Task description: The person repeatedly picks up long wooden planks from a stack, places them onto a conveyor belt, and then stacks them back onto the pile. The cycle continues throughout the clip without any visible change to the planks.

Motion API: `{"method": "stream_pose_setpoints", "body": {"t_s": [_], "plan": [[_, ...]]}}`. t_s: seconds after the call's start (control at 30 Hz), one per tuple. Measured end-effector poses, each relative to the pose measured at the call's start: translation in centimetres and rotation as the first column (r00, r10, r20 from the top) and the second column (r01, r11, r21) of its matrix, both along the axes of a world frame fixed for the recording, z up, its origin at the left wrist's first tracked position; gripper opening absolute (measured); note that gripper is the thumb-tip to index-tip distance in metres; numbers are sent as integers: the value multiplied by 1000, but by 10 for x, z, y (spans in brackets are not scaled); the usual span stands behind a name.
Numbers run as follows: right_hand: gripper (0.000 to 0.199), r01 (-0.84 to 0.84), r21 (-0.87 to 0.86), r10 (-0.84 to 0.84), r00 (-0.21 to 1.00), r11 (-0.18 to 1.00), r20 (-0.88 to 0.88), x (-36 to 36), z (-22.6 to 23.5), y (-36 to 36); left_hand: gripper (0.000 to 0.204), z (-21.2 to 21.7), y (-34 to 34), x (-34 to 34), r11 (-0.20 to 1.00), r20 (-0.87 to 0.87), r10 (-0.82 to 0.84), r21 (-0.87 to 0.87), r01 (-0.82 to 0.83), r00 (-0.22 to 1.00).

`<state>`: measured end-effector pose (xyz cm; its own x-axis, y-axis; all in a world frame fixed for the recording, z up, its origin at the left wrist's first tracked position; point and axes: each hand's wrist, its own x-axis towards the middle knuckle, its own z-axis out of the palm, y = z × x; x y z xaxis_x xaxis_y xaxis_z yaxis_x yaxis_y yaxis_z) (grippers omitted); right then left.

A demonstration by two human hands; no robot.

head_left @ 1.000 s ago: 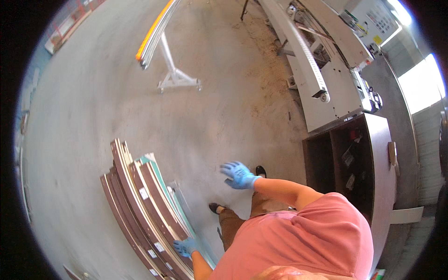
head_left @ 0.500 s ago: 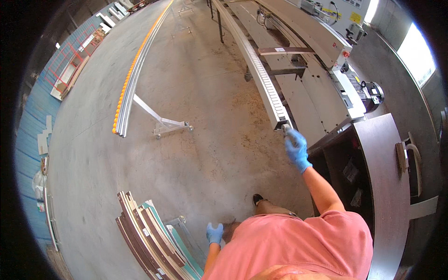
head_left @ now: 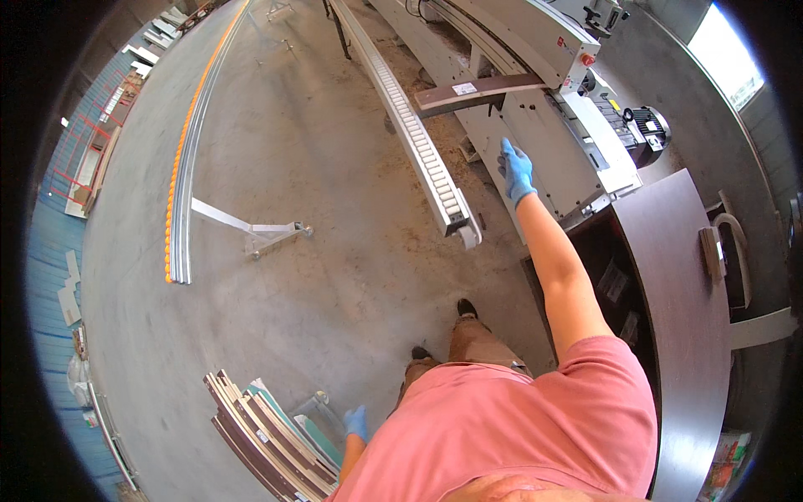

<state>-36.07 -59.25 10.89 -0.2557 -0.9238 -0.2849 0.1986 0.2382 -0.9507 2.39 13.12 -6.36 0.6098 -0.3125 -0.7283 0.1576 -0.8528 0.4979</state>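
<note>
Single head-worn fisheye, looks steeply down from above the person's shoulders at the concrete floor; roller conveyor and machine ahead, edges bent at rim.

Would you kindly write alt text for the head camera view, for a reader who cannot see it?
A person in a pink shirt stretches a blue-gloved right hand toward a dark brown board lying on a long grey woodworking machine. The blue-gloved left hand hangs low beside a stack of narrow brown panels on the dusty concrete floor.
</note>
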Motion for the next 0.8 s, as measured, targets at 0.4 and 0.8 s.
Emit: {"method": "stream_pose_setpoints", "body": {"t_s": [0.4, 0.8], "plan": [[19, -241, -32, 207, 748, 970, 631, 13, -39, -189, 42, 42, -202, -142, 974, 93, -22, -224, 42, 995], [49, -618, -207, 629, 612, 759, 479, 38, 21, 40, 77, 255, -354, -184, 886, 865, 60, -275, 373, 497]]}}
